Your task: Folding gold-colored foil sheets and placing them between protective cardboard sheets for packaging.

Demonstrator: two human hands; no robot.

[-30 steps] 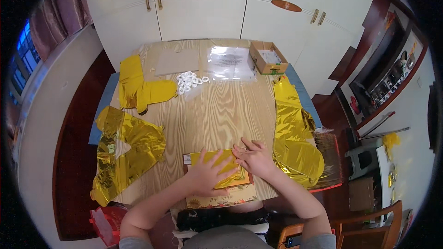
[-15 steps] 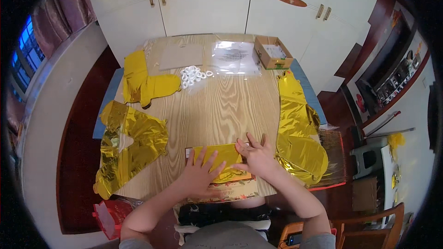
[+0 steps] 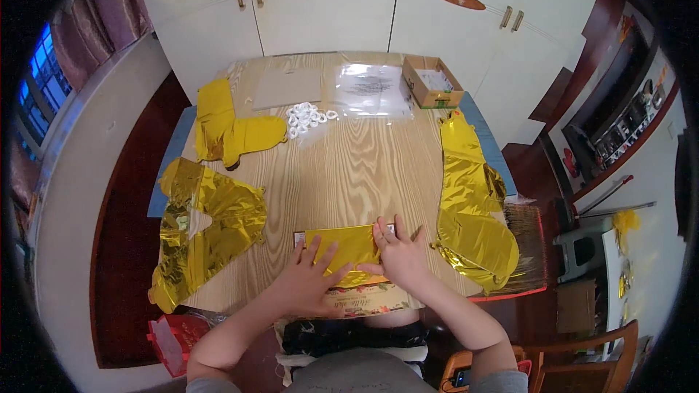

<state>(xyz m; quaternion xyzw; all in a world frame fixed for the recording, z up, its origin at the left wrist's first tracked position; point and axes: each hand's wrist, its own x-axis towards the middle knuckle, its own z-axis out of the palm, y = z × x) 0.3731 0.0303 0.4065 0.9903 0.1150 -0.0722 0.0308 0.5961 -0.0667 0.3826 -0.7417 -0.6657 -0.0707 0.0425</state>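
Pressing folded gold foil (image 3: 344, 244) | left hand (image 3: 306, 282) on its left half | right hand (image 3: 397, 256) on its right

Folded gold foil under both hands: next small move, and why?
Probably slide the right hand outward along the folded gold foil to press it flat. Both palms lie on it, the left hand pinning its near-left side, and its surface looks creased.

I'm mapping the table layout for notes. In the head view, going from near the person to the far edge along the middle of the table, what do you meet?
Folded gold foil piece under both hands → bare wooden table → heap of small white rings → clear plastic sheet.
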